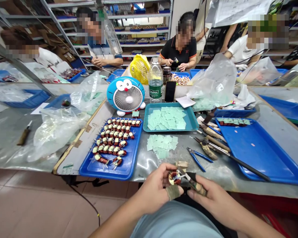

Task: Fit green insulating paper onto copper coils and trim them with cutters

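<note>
Copper-wound ring coil [173, 177]: was held above the near edge of the grey metal counter [149, 170], in front of the body, its pale leads turned towards the right side.
Left fingers [167, 167]: were closed round the coil's outer rim, with the thumb, wrapped in olive tape [173, 192], set below.
Right fingers [201, 180]: were closed on a slim tool with a worn wooden handle [200, 189]; its metal end was pointed at the coil, though contact could not be made out.
Coil handling: a small, fairly light but dense piece was judged, stiff at the core and a little slick over the lacquered wire. It was best gripped by the outer rim, as the thin leads could be bent and the lacquer nicked.
Left blue plastic tray [136, 158]: was filled with rows of similar coils [115, 134].
Pale green paper-like squares [162, 145]: were heaped on the counter, just beside the teal plastic tray [171, 131].
Blue-handled pliers [197, 157]: were laid right of the squares, jaws towards them.
</note>
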